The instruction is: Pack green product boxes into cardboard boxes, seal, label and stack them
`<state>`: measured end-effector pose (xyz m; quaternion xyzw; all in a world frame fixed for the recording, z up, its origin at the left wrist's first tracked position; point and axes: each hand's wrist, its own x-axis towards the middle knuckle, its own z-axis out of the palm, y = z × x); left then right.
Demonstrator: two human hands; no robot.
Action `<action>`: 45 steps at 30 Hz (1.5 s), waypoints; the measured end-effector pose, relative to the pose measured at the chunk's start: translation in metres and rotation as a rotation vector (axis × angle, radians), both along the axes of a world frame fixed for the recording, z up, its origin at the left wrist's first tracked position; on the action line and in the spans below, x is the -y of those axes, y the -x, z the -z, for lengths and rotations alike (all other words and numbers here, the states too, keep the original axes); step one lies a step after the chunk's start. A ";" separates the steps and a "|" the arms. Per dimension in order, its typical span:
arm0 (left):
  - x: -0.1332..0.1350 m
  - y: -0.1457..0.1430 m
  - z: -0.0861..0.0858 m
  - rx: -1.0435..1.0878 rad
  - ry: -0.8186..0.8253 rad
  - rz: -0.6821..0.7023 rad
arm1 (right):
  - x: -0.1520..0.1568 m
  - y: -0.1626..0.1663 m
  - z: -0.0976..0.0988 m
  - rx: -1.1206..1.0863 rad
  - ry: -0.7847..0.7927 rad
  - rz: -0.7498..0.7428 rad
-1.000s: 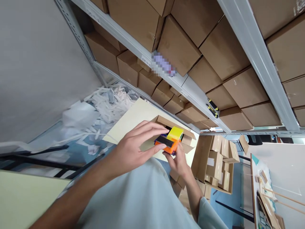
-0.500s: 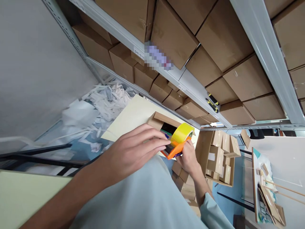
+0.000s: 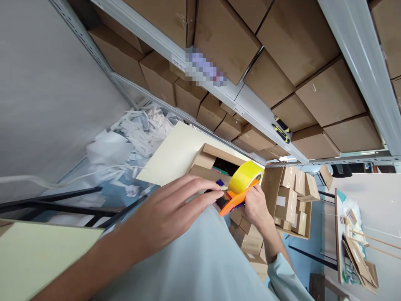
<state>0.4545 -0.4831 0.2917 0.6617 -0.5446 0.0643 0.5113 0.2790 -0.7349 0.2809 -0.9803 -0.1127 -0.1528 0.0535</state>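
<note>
My right hand [image 3: 257, 205] is wrapped round an orange tape dispenser [image 3: 236, 201] that carries a roll of yellow packing tape [image 3: 244, 177]. At the dispenser's front end, the fingertips of my left hand [image 3: 178, 205] come together on what looks like the loose end of the tape; the thumb is hidden. Just behind the dispenser an open cardboard box [image 3: 203, 159] sits on a pale board [image 3: 169, 156]. Dark and green contents show inside it, partly covered by the tape roll and my left hand.
Shelves with brown cartons [image 3: 225, 37] rise ahead. Two yellow-black utility knives [image 3: 281, 130] lie on a shelf edge. At right stands a large carton [image 3: 308, 217] of small boxes, with stacked boxes [image 3: 247, 240] below. White paper scraps [image 3: 147, 129] pile up at left. Black table legs [image 3: 62, 205] cross the lower left.
The dispenser and my right hand have shifted slightly right and turned a little. My left fingers have closed in at its front end. More of the open box shows.
</note>
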 end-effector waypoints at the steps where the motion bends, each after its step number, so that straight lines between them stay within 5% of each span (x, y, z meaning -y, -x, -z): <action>1: 0.000 0.001 0.000 0.003 0.008 -0.004 | 0.000 0.001 0.000 -0.003 -0.005 -0.005; 7: -0.002 0.002 -0.001 0.038 0.010 -0.019 | 0.003 0.002 -0.004 0.028 0.035 -0.026; 15: -0.008 0.009 0.019 -0.040 -0.033 0.001 | 0.002 0.007 -0.010 0.019 0.078 -0.050; 30: -0.013 0.012 0.018 -0.062 -0.099 0.004 | 0.000 0.009 -0.035 -0.062 0.100 -0.112; 35: 0.003 0.016 0.035 -0.272 -0.161 0.042 | -0.001 0.023 -0.040 -0.266 -0.022 -0.092; 41: 0.015 0.026 0.061 -0.602 -0.273 -0.040 | -0.005 0.023 -0.004 -0.452 -0.265 0.166; 45: 0.009 0.028 0.070 -0.876 -0.465 -0.061 | -0.013 0.016 0.007 -0.658 -0.289 0.276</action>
